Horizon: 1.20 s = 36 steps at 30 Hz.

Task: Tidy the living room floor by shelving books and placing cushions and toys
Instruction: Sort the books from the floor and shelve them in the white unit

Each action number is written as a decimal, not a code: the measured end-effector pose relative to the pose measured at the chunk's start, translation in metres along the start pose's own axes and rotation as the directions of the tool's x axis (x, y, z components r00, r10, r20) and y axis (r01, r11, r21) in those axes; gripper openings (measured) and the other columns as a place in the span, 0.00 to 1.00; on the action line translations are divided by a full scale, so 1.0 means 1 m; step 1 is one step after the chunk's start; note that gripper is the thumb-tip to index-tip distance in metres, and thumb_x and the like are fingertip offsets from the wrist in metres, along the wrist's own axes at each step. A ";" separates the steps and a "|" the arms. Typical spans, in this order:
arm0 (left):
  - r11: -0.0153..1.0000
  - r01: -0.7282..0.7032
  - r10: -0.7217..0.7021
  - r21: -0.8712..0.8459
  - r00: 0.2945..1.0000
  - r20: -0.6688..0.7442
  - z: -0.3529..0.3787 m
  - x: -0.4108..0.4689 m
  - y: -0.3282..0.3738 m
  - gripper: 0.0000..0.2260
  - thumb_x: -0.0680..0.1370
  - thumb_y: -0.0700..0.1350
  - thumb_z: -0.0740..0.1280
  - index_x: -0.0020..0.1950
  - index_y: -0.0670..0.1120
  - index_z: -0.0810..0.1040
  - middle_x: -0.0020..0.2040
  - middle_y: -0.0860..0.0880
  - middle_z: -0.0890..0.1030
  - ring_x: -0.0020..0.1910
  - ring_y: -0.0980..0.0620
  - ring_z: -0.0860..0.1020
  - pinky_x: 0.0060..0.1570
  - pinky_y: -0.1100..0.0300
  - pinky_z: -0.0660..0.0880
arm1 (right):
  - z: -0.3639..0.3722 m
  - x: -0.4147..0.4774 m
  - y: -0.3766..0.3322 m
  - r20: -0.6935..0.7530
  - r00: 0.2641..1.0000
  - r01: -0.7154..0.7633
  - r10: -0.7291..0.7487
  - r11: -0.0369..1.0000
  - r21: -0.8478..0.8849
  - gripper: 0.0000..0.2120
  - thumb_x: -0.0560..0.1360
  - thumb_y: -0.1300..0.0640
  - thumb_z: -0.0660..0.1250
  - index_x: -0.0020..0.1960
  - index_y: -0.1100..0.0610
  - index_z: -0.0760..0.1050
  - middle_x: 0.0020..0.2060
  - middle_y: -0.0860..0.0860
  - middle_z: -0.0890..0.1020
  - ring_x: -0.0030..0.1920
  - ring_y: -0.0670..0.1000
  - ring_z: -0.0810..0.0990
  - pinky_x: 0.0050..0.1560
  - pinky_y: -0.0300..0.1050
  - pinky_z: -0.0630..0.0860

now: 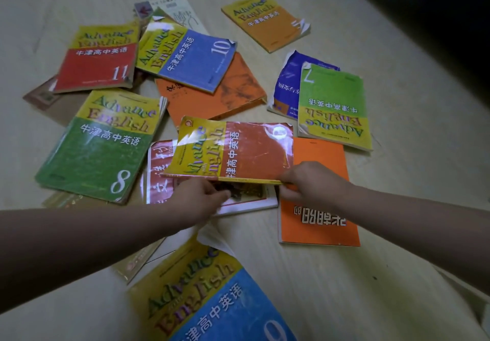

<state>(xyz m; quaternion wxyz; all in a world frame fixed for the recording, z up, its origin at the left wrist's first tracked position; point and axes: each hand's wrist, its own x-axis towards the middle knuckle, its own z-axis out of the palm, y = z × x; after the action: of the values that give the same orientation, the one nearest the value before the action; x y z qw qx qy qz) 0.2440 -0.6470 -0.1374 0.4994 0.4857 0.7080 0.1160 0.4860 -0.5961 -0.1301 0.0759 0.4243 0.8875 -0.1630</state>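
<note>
Left hand (197,197) grips the near edge of book 6 (233,149), fingers tucked beneath it. The book's long axis runs left to right, far edge tilted up, over the red-and-white book (159,178). Right hand (310,181) pinches its near right corner.

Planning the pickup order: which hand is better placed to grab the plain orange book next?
Right. The right hand lies directly over the orange book; the left hand sits across the number 6 book.

Book 9 (212,295) is running off the bottom edge. Book 6 (233,149) is hiding most of the white book (246,200) beneath.
</note>
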 end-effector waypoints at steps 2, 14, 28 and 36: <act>0.919 0.146 -0.140 -0.365 0.989 0.045 0.002 0.007 0.006 0.21 0.75 0.54 0.70 0.48 0.34 0.80 0.36 0.40 0.79 0.34 0.44 0.77 0.43 0.52 0.78 | 0.000 -0.007 0.001 -0.022 1.000 0.019 -0.018 1.000 0.021 0.11 0.75 0.53 0.61 0.38 0.58 0.76 0.29 0.54 0.76 0.30 0.54 0.72 0.33 0.50 0.70; 0.752 0.154 -0.234 -0.641 0.971 -0.041 0.002 0.033 0.020 0.06 0.79 0.36 0.62 0.41 0.40 0.72 0.36 0.42 0.80 0.31 0.47 0.79 0.29 0.57 0.80 | 0.014 -0.038 -0.029 -0.075 0.996 0.069 -0.055 0.975 0.211 0.13 0.76 0.45 0.63 0.48 0.54 0.80 0.42 0.48 0.83 0.43 0.50 0.80 0.43 0.49 0.75; 0.807 0.139 -0.219 -0.574 0.973 -0.071 -0.055 0.038 -0.015 0.06 0.79 0.35 0.62 0.44 0.44 0.72 0.42 0.44 0.79 0.38 0.49 0.79 0.26 0.61 0.79 | 0.073 -0.020 -0.114 0.343 0.903 -0.417 0.261 0.728 0.545 0.20 0.69 0.50 0.74 0.55 0.61 0.77 0.49 0.54 0.82 0.49 0.52 0.80 0.50 0.47 0.77; 0.773 0.179 -0.249 -0.608 0.968 -0.031 -0.055 0.042 -0.022 0.05 0.80 0.36 0.62 0.44 0.43 0.72 0.42 0.45 0.80 0.37 0.50 0.79 0.23 0.62 0.77 | 0.084 -0.019 -0.126 0.497 0.808 -0.583 0.315 0.545 0.603 0.11 0.66 0.52 0.77 0.39 0.57 0.78 0.34 0.49 0.76 0.38 0.49 0.76 0.38 0.43 0.70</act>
<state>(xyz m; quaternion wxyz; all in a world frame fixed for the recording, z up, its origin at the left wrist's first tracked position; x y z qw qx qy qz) 0.1850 -0.6067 -0.1503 0.5976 0.2115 0.7115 0.3033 0.4001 -0.7137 -0.1753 0.0870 0.6001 0.5773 -0.5469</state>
